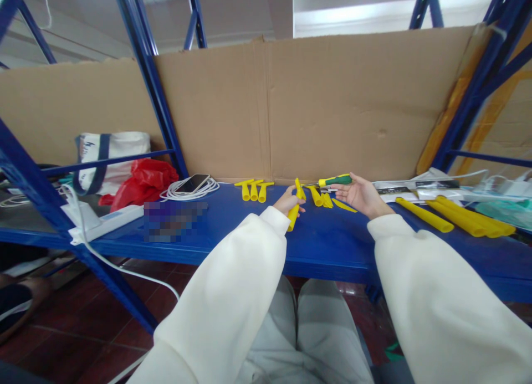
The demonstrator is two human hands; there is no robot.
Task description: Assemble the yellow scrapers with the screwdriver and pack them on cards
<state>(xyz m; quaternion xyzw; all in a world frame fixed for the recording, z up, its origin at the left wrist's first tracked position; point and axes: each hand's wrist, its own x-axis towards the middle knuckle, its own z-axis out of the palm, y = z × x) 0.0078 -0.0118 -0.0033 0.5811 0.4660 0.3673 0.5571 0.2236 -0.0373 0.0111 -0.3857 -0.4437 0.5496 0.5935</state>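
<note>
A yellow plastic tube (293, 218) is in my left hand (287, 202), whose fingers wrap round it. My right hand (362, 195) grips a green-and-yellow-handled screwdriver (337, 180) by the handle end, with the metal shaft pointing left toward the tube. Whether the tip touches the tube is too small to tell. Below the screwdriver lie another yellow tube (317, 198), several small yellow pieces (327, 201) and a thin yellow strip (344, 206). Left of my left hand, three yellow tubes with crosspiece-like far ends (254, 192) lie side by side.
Several long yellow tubes (469, 218) lie at right. On the left are a phone (193, 183) on a coiled white cable (170, 193), a red bag (152, 179) and a white power strip (112, 220). Cardboard (332, 107) backs the blue shelf (233, 223); blue posts (152, 90) flank it.
</note>
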